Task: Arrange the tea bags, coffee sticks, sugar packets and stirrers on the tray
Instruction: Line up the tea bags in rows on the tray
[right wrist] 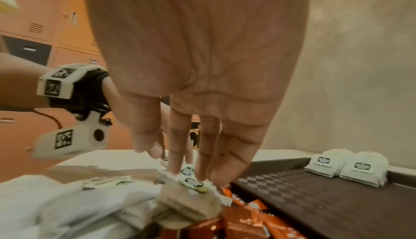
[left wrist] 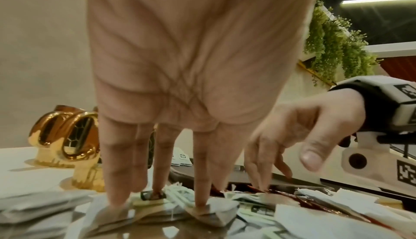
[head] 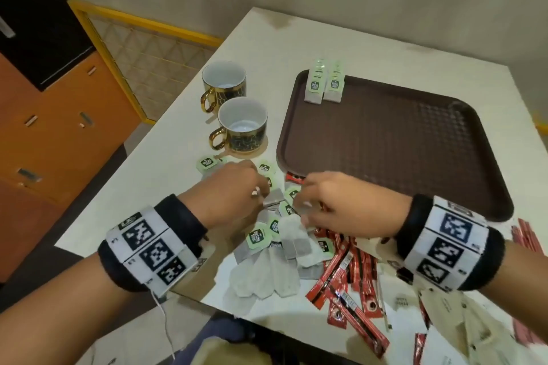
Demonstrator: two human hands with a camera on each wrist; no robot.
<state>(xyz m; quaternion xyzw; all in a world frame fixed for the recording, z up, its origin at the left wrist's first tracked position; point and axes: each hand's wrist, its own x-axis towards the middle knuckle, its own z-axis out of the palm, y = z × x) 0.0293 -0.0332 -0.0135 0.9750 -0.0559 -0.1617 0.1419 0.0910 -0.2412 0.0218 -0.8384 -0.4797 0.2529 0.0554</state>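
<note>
Where tea bags (head: 268, 249) heap — both hands.

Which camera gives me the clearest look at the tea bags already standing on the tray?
The right wrist view: the two stacks of tea bags sit close and unobstructed at the tray edge. The head view shows them smaller, at the far corner. The left wrist view catches only a sliver between fingers.

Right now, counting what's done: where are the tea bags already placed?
In the head view, two stacks of tea bags sit in the tray's far left corner.
</note>
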